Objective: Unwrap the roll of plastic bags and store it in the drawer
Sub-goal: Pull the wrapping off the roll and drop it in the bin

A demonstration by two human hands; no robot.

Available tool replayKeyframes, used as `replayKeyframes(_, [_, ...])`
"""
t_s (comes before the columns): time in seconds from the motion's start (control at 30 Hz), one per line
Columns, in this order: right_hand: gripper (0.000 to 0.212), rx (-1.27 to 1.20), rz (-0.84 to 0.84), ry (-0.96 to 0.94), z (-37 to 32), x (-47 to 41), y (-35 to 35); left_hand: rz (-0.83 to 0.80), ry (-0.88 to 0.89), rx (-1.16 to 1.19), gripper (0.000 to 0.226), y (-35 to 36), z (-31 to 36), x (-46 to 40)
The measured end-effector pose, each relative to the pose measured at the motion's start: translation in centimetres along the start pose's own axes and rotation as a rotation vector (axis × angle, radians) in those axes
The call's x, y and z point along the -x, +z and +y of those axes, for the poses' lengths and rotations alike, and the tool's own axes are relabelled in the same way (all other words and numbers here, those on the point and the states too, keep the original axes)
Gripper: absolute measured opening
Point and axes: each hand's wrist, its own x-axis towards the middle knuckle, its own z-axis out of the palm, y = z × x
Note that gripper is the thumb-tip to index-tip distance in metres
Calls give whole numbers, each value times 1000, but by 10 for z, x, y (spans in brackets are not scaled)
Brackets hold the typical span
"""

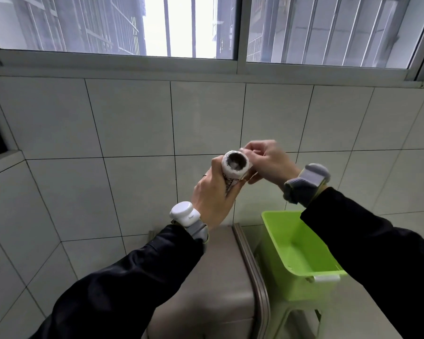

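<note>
I hold a white roll of plastic bags (235, 165) up in front of the tiled wall, its hollow end facing me. My left hand (213, 196) is wrapped around the lower part of the roll, where printed wrapping shows between the fingers. My right hand (267, 160) is at the roll's upper right edge, with thumb and fingers pinched on a bit of thin clear wrapper there. Both wrists carry grey bands with white devices. No drawer shows in this view.
A grey-brown cabinet top (220, 277) with a ridged metal edge lies below my hands. To its right a bright green plastic bin (274, 231) stands open on a stool. White wall tiles and a barred window (191, 28) fill the background.
</note>
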Motion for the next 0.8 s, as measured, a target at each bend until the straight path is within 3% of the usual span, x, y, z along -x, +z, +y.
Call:
replayKeyframes(0.17, [11, 333, -49, -380, -30, 5, -22, 28, -54, -60, 52, 2, 0, -2])
replayKeyframes(0.3, [9, 673, -83, -546, -40, 4, -22, 43, -78, -101, 53, 5, 1, -2])
replayKeyframes(0.5, [17, 946, -134, -438, -49, 1, -15, 92, -35, -159, 52, 5, -4, 2])
replayKeyframes(0.8, [9, 1271, -150, -294, -61, 4, -6, 102, 94, -310, 48, 6, -5, 10])
